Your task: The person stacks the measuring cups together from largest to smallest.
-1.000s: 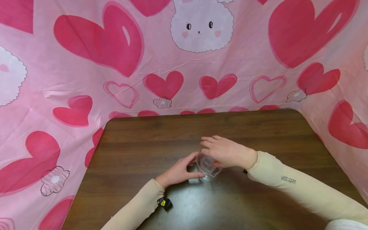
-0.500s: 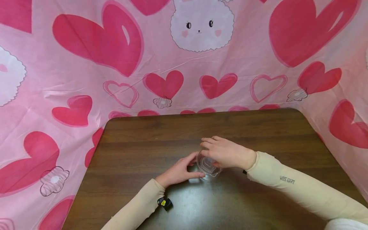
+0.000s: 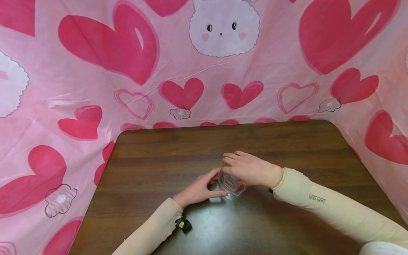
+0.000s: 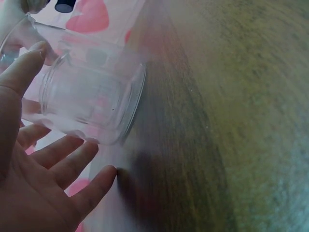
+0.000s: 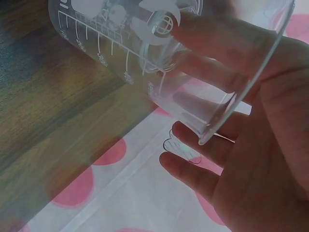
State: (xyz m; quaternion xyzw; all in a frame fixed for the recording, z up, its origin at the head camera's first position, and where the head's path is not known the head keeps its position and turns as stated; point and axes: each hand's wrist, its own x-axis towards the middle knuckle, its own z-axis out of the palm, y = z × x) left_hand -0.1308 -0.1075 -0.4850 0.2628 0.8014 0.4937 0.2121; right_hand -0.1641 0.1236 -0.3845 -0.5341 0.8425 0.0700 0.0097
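A clear glass beaker point(image 3: 232, 196) with white graduation lines stands upright on the table, its spout toward the viewer. My left hand point(image 3: 199, 190) holds it from the left, thumb on the near side and fingers curved along the far side. Inside it sits a smaller clear glass beaker point(image 4: 82, 94), low in the larger one. My right hand point(image 3: 250, 169) comes over the rim from the right. In the right wrist view, its thumb and a finger reach into the beaker and pinch the smaller beaker point(image 5: 161, 41), while the other fingers point(image 5: 190, 174) stay outside the wall.
The dark wood-grain table point(image 3: 165, 152) has rounded back corners. Pink cloth point(image 3: 204, 67) with hearts hangs behind it and along both sides. A black wrist strap point(image 3: 183, 225) sits below the left wrist.
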